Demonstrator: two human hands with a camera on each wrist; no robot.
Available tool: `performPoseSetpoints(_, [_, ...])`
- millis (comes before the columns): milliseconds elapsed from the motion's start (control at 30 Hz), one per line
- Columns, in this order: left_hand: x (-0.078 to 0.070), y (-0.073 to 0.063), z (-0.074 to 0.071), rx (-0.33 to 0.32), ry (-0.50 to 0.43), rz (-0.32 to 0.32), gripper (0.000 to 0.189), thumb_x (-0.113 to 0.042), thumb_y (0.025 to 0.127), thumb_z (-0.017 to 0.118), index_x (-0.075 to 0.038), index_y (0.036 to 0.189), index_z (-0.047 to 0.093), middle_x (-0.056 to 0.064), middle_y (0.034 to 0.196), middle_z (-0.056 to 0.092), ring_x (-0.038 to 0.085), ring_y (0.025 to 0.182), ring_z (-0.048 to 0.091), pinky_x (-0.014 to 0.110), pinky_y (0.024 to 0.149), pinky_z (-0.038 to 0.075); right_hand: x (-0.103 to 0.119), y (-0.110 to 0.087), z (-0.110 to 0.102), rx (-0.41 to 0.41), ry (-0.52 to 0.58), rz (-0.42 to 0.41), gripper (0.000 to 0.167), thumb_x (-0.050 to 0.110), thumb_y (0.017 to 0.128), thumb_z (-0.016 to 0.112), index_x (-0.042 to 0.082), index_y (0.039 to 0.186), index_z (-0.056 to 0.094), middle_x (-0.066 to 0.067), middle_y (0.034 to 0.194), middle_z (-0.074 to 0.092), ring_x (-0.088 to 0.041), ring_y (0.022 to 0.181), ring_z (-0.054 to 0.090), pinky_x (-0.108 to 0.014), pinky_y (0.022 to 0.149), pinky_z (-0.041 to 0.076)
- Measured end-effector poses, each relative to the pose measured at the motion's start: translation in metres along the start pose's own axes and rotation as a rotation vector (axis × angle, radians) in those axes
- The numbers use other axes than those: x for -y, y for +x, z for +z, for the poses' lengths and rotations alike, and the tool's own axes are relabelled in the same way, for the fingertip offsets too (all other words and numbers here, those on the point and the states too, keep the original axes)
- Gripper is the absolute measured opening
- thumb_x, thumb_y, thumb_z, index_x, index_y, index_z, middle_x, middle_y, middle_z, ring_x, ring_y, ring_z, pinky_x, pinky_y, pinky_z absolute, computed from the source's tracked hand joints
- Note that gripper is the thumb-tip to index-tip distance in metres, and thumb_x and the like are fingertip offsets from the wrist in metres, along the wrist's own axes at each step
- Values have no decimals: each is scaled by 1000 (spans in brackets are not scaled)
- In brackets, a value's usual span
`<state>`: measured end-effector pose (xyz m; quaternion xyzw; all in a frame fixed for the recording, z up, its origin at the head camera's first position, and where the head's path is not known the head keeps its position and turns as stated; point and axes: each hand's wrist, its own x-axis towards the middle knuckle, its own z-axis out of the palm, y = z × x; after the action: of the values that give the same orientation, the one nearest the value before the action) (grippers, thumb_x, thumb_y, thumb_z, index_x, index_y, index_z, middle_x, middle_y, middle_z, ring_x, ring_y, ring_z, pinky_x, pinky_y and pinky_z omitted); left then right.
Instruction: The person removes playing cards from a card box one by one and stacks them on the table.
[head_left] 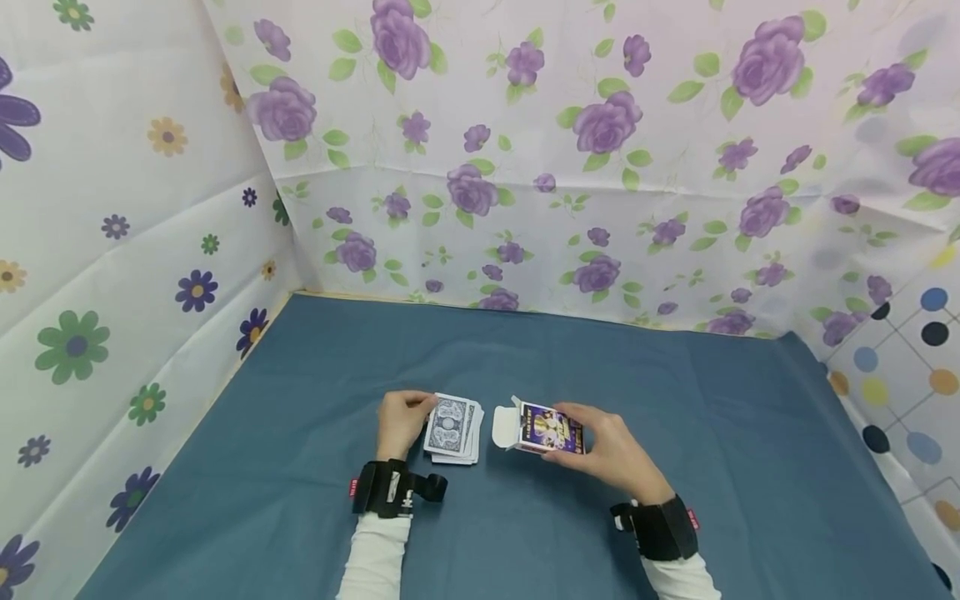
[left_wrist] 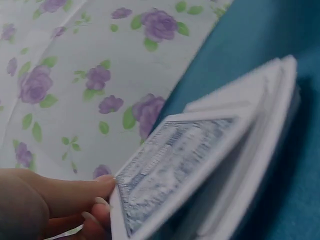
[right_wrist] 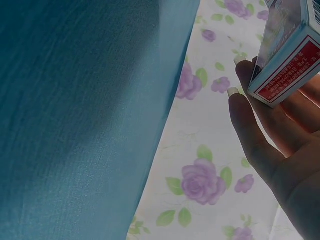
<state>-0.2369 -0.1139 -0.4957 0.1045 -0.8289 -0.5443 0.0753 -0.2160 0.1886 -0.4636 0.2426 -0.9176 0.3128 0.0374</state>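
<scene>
A loose stack of playing cards (head_left: pixel 453 427), backs up with a blue-grey pattern, lies near the middle of the blue cloth. My left hand (head_left: pixel 401 422) pinches the left edge of the stack's upper part between thumb and fingers. In the left wrist view the pinched playing cards (left_wrist: pixel 175 165) tilt up, with a gap over those below. To the right, my right hand (head_left: pixel 611 450) holds a purple card box (head_left: pixel 551 428) between thumb and fingers. The box's white flap (head_left: pixel 506 427) stands open toward the cards. In the right wrist view the card box (right_wrist: pixel 290 70) shows a red printed panel.
A blue cloth (head_left: pixel 480 533) covers the table. Behind it hangs a white curtain with purple roses (head_left: pixel 471 190), and flower-patterned sheeting (head_left: pixel 75 346) stands at the left. Dotted sheeting (head_left: pixel 892 367) borders the right side. Black straps (head_left: pixel 660 529) wrap both wrists.
</scene>
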Motion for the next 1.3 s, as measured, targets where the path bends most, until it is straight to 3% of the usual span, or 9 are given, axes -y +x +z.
performPoseSetpoints(267, [-1,-3,9,-126,111,82,14,-9,91,66,2,96,75,19,85,71,27,71,63,38,66,49,-1,0,1,9,11,2,70,48,77,77,9,132,59,-11,129,63,-24,112,63,-41,83,52])
performPoseSetpoints(767, [0,-3,18,-126,202,73,12,-11,89,68,0,91,74,16,80,70,21,63,61,34,58,48,-2,3,5,25,-1,5,70,50,77,77,10,132,60,-9,128,64,-23,112,63,-38,83,51])
performPoseSetpoints(933, [8,-2,22,-172,212,210,14,-12,92,66,1,92,71,15,78,67,19,61,56,33,58,44,-3,4,5,20,-4,4,71,50,76,78,9,131,60,-8,127,64,-21,111,63,-38,83,51])
performPoseSetpoints(1000, [3,-4,19,-162,209,264,15,-13,92,65,1,93,71,14,77,66,18,61,55,34,57,44,-3,4,5,22,-6,3,71,51,76,77,9,131,60,-8,128,64,-21,111,63,-38,83,51])
performPoseSetpoints(1067, [-12,-9,12,-76,172,288,16,-15,91,66,-1,93,72,12,78,67,18,63,57,34,59,46,-3,3,5,22,-6,3,71,51,76,77,9,131,60,-9,127,64,-22,112,63,-38,84,51])
performPoseSetpoints(1233, [-50,-19,5,352,66,289,14,-18,90,68,-6,93,74,8,85,70,20,75,63,31,70,50,-1,1,2,16,0,-9,70,50,77,77,10,132,59,-9,127,64,-22,109,64,-37,81,52])
performPoseSetpoints(1300, [-60,-23,9,471,74,300,13,-18,91,67,-6,93,74,7,85,70,17,71,61,28,67,48,1,0,0,11,8,-22,69,49,77,77,10,132,59,-9,127,64,-21,107,65,-36,79,53])
